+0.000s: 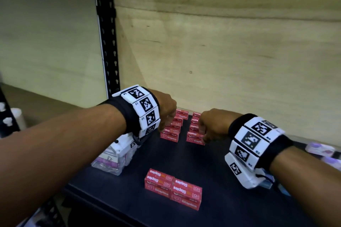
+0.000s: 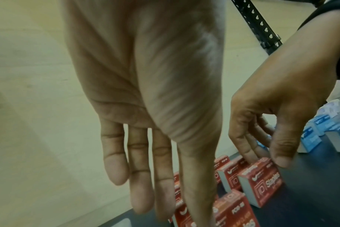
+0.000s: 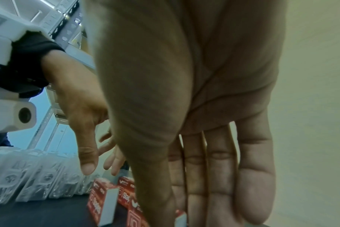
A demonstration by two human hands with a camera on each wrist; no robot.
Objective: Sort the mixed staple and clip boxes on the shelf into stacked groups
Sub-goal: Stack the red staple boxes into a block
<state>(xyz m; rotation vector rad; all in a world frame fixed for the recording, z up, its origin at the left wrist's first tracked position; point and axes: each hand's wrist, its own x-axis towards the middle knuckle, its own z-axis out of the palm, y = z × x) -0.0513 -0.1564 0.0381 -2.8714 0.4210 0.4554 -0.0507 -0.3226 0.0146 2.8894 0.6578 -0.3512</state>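
— What do you have from the head camera?

— I see both hands at the back of the dark shelf (image 1: 212, 167). My left hand (image 1: 166, 108) hangs over the left rows of red staple boxes (image 1: 170, 135), and my right hand (image 1: 210, 125) is against the right rows (image 1: 195, 137). From here the knuckles hide the fingers, so I cannot tell how they lie. A separate stack of red staple boxes (image 1: 173, 189), two wide and two high, stands nearer the front edge. Clear clip boxes (image 1: 110, 158) sit at the left under my forearm, and more pale ones (image 1: 321, 150) at the far right.

— And the left wrist camera?

— My left hand (image 2: 145, 76) shows its palm, with fingers (image 2: 140, 176) straight, slightly apart and holding nothing. Below their tips are red staple boxes (image 2: 231, 212). Across from it my right hand (image 2: 278, 99) has loosely bent fingers reaching down to a red box (image 2: 262, 179); the thumb stands off its near side. Whether the fingertips touch it I cannot tell. Blue boxes (image 2: 316, 135) stand behind it on the shelf.

— The right wrist camera?

— My right hand (image 3: 194, 76) fills the view, fingers (image 3: 219, 176) straight and close together, nothing gripped. Red staple boxes (image 3: 103, 201) stand upright below. My left hand (image 3: 83, 119) hangs with thumb and fingers spread, not closed on anything. Clear clip boxes (image 3: 29, 176) line the shelf at the left.
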